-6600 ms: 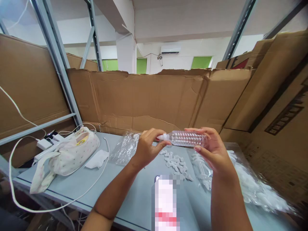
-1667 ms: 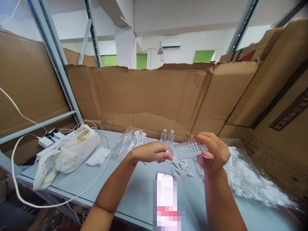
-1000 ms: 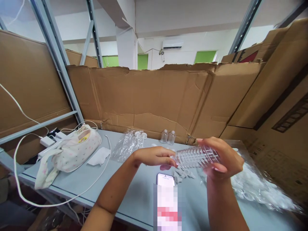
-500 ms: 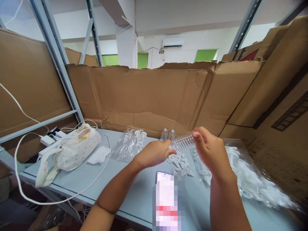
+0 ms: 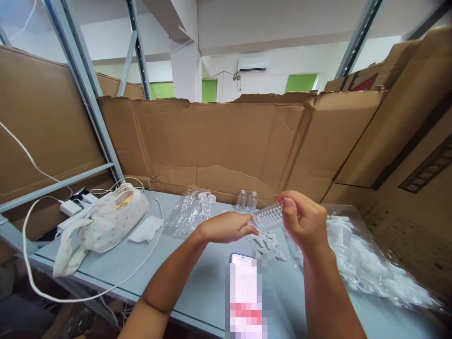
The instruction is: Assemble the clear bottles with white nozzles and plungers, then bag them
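My right hand grips a small clear ribbed plastic bottle, held sideways above the grey table. My left hand has its fingertips pinched at the bottle's mouth end; whether a small white cap sits between them I cannot tell. Just below lies a heap of small white caps. Two more clear bottles stand upright near the cardboard wall.
A phone lies at the near edge. A clear bag of plastic parts spreads on the right, a crumpled clear bag at centre left. A cloth pouch, white tissue, white cable and power strip lie left. Cardboard walls surround the table.
The capped bottle from 6.6 s ago is gone from my hands; two bottles now stand at the back. Over the last second I turned the uncapped bottle and raised it slightly.
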Demonstrator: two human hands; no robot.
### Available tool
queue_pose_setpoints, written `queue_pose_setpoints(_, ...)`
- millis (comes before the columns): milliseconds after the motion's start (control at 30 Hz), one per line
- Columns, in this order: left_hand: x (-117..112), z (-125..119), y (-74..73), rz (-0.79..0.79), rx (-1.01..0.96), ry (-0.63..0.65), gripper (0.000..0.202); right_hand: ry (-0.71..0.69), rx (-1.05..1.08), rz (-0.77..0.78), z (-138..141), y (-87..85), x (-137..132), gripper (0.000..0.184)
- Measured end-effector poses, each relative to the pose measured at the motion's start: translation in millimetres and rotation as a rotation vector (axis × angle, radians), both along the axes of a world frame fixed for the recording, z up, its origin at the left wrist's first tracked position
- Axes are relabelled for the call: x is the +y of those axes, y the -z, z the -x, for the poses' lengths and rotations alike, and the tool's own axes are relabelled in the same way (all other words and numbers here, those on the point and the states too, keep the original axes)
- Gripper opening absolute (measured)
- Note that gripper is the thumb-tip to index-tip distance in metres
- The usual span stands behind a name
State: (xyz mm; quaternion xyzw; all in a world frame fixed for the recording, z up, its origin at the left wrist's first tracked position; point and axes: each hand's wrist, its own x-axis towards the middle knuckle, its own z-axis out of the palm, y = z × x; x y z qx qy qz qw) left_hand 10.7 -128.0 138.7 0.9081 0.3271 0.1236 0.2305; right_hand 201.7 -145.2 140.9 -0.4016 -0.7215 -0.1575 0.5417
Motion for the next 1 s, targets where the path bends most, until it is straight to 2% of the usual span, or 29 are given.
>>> queue_pose_setpoints(133,-10,-8,7.8,-0.274,0.092,-0.242,0.034,0.259,0.066,0.146,7,-2.1,-5,0.033)
queue_pose_setpoints(233,-14,-13,12.6,-0.353,0.132,-0.268,0.037,0.373,0.083,0.241,9,-4.1,-10,0.039)
queue_pose_setpoints(300,-14,-13,11.8,-0.344,0.118,-0.264,0.037,0.389,0.093,0.254,9,-4.7,-11,0.042)
queue_pose_setpoints(367,-11,-10,8.4,-0.288,0.077,-0.262,0.037,0.305,0.103,0.217,7,-4.6,-10,0.044)
queue_pose_setpoints(433,-7,-5,4.1,-0.179,0.007,-0.202,0.034,0.112,0.1,0.129,4,-4.2,-10,0.047)
queue_pose_setpoints(500,-2,-1,1.5,-0.016,-0.093,-0.041,0.026,-0.113,0.079,0.027,0,-3.5,-11,0.052)
queue_pose_setpoints(567,4,2,1.8,0.176,-0.172,0.168,0.019,-0.271,0.053,-0.06,-3,-2.5,-13,0.05)
queue_pose_setpoints(633,8,2,4.3,0.293,-0.194,0.299,0.019,-0.336,0.023,-0.11,-4,-1.8,-15,0.04)
queue_pose_setpoints(667,9,0,5.9,0.29,-0.182,0.304,0.019,-0.337,0.011,-0.119,-4,-1.7,-15,0.035)
queue_pose_setpoints(733,9,-3,8.5,0.176,-0.133,0.214,0.018,-0.3,-0.003,-0.119,-2,-2.1,-15,0.03)
queue_pose_setpoints(833,4,-9,9.4,-0.034,-0.041,0.027,0.023,-0.157,0.042,-0.106,3,-3.4,-15,0.029)
queue_pose_setpoints(1000,-3,-13,7.5,-0.151,-0.006,-0.103,0.03,0.099,0.165,-0.07,9,-2.3,-16,0.035)
